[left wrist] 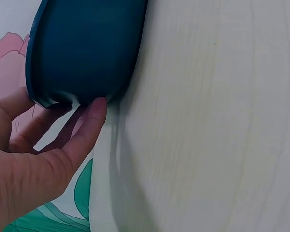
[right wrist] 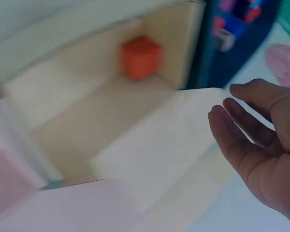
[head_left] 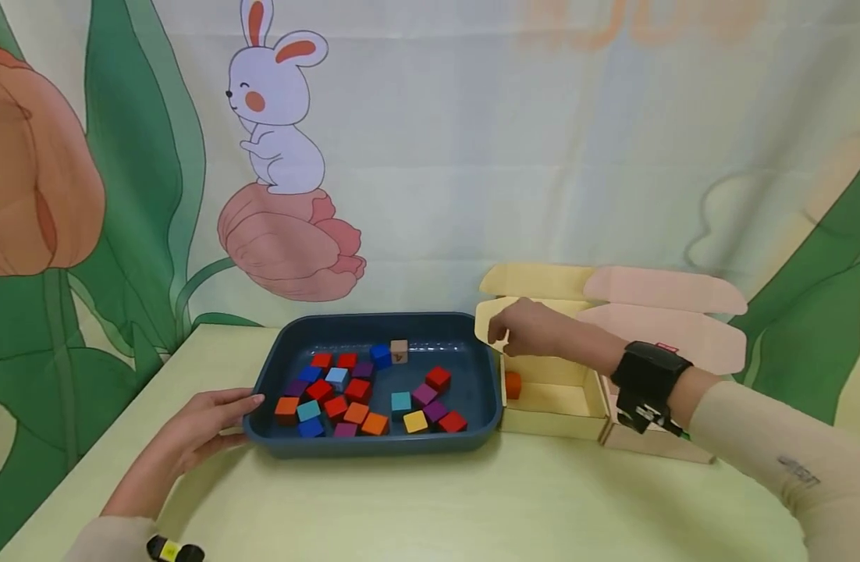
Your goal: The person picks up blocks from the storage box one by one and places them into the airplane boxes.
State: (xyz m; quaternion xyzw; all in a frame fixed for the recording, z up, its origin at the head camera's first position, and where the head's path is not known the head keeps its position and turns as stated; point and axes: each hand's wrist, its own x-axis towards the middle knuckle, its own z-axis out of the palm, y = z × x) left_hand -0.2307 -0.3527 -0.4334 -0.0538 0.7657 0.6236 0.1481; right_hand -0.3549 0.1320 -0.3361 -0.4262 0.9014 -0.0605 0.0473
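My left hand (head_left: 201, 429) holds the left end of a dark blue tray (head_left: 381, 446), thumb on the rim and fingers against the outer wall, as the left wrist view shows. Many small coloured cubes lie scattered in the tray, among them a yellow cube (head_left: 416, 421) and a plain wooden cube (head_left: 399, 351). Over the left side of a pale yellow box (head_left: 552, 422) hovers my right hand (head_left: 531, 326), its fingers loosely bent with nothing between them. Inside that box, an orange-red cube (right wrist: 141, 58) sits in the corner nearest the tray.
A pink box (head_left: 655, 442) stands against the yellow box's right side, partly hidden by my right forearm. Both lids, yellow (head_left: 538, 277) and pink (head_left: 690, 336), are raised at the back. A printed curtain (head_left: 430, 156) hangs behind the table (head_left: 430, 507).
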